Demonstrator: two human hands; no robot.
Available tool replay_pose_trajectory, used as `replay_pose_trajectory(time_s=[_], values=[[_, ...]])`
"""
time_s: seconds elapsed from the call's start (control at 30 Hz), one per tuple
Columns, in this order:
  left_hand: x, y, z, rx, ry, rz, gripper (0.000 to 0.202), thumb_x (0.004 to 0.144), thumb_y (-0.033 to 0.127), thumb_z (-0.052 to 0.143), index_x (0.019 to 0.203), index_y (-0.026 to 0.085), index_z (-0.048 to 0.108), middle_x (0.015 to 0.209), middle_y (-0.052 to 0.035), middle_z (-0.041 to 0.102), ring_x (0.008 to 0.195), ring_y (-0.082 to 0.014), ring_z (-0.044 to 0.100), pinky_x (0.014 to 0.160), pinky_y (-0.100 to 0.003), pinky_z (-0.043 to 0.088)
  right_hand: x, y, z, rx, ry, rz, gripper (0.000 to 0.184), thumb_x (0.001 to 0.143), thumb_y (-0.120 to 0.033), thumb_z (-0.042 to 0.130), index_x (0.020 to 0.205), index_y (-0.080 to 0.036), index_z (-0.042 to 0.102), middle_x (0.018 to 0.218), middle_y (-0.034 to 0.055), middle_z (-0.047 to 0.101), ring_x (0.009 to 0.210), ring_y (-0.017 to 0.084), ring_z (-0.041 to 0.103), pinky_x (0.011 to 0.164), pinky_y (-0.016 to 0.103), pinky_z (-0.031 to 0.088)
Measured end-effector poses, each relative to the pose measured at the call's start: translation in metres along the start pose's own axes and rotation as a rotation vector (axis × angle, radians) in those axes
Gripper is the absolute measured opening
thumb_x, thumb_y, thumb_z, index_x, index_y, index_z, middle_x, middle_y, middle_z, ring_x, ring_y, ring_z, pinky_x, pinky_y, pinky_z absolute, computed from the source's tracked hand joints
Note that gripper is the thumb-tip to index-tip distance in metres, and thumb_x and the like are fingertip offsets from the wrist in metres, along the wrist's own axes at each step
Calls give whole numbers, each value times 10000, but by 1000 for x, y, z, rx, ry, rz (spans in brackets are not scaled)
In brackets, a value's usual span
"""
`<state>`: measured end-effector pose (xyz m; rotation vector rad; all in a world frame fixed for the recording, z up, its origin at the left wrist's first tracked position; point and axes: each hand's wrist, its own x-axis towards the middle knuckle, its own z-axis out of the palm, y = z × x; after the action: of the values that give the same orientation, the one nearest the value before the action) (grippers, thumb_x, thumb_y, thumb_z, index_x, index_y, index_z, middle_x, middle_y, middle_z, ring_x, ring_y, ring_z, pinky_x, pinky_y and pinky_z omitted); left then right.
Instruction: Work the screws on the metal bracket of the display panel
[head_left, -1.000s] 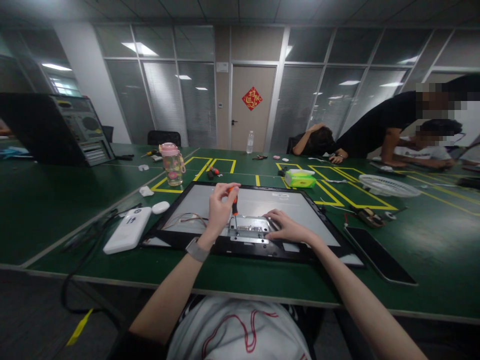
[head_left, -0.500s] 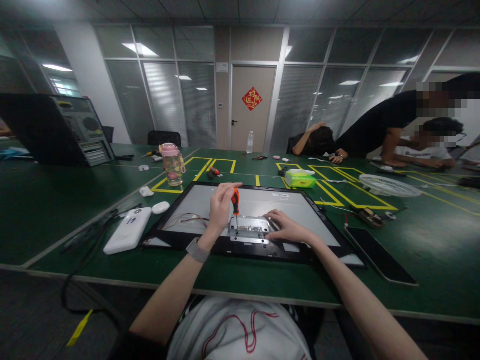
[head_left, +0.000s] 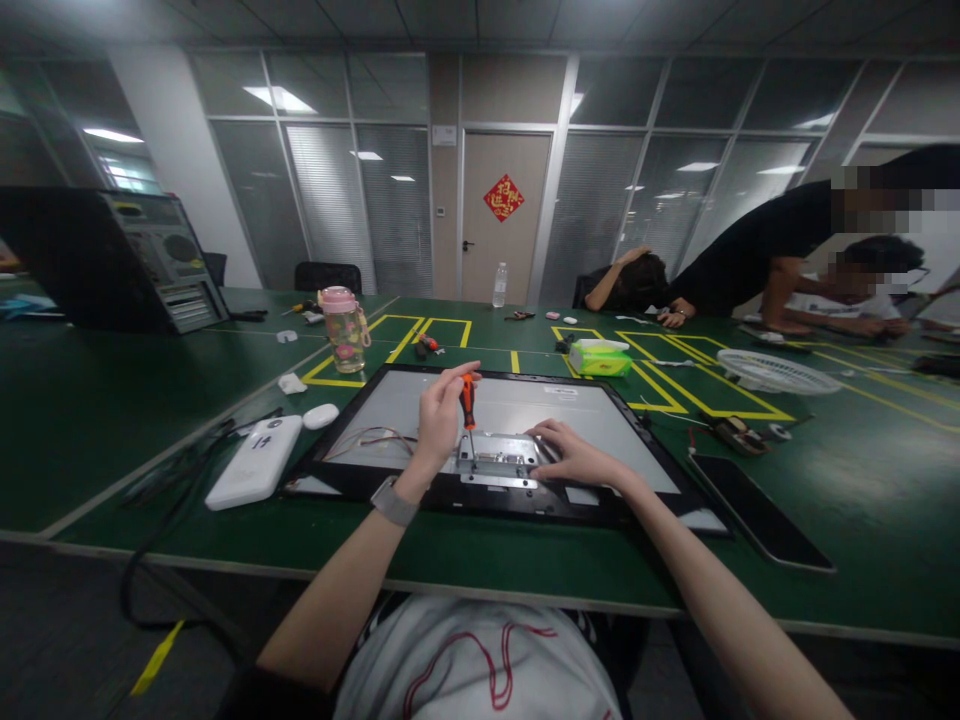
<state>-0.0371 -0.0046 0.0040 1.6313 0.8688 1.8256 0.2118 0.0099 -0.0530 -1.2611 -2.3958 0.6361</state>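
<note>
My left hand (head_left: 441, 412) is closed around an orange-and-black screwdriver (head_left: 468, 402), which stands nearly upright. Its shaft reaches down to the left part of a silver metal bracket (head_left: 495, 481); the exact contact of the tip is too small to make out. At the bracket's right end, my right hand (head_left: 574, 455) holds it, fingers on the far side and thumb nearer me. Beneath both hands lies a large flat display panel (head_left: 622, 420) with a black frame and a grey back. Thin coloured wires (head_left: 367, 436) run over the panel left of the bracket.
Left of the panel are a white power bank (head_left: 255, 465), a white oval case (head_left: 321, 416) and dark cables. A pink-lidded bottle (head_left: 346, 335) and green tissue pack (head_left: 600, 358) stand beyond. On the right lies a black tablet-like slab (head_left: 757, 510). Other people sit and lean at the far right.
The screwdriver's handle has tipped slightly to the left, and my left fingers have shifted a little with it. My right hand stays on the bracket.
</note>
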Motion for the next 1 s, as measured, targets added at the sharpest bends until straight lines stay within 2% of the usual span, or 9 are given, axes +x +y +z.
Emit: replay_pose_trajectory(time_s=[0.13,0.3,0.43,0.57,0.7,0.83,1.0], values=[[-2,0,0,15,-7,-25,297,882,263,459,1063,155,669,876,-51,685,806,-149,618,739,-251,472,0,-1,0,2,-5,6,715,691,-595,683,1291,-246,511,1262,93,450,1188,289,443,1050,448,353],[-2,0,-1,142,5,82,203,830,260,574,956,196,720,905,-43,627,817,-138,575,741,-234,449,-1,-2,-1,6,-7,5,717,690,-592,685,1290,-240,513,1266,95,450,1186,291,442,1046,444,357],[-1,0,-1,76,-18,58,287,884,246,462,1017,177,708,927,-53,654,900,-155,596,815,-259,449,-1,-2,-1,0,-6,6,718,696,-593,681,1291,-228,512,1261,97,451,1185,286,442,1047,434,358],[-2,1,0,50,-28,-5,298,877,257,479,1077,150,673,877,-51,685,823,-150,613,768,-258,466,1,0,0,-27,-10,-9,713,702,-590,678,1288,-217,515,1245,101,460,1180,284,441,1052,434,349],[-2,0,1,102,-31,45,243,839,275,563,1012,171,697,972,-63,670,871,-156,609,777,-250,470,1,1,0,-22,-4,-14,713,703,-586,680,1295,-227,510,1255,97,453,1186,280,437,1056,431,345],[-2,0,0,74,-38,64,262,881,236,483,1024,177,695,971,-61,681,941,-167,616,835,-270,465,0,-1,0,-11,0,-10,699,697,-580,687,1287,-245,519,1253,89,462,1191,286,439,1055,434,347],[-2,0,0,139,-8,101,180,826,248,584,929,187,719,867,-38,628,808,-138,590,747,-246,458,0,-1,0,-16,-5,-7,712,701,-587,680,1290,-226,510,1259,97,454,1192,283,440,1057,426,348]])
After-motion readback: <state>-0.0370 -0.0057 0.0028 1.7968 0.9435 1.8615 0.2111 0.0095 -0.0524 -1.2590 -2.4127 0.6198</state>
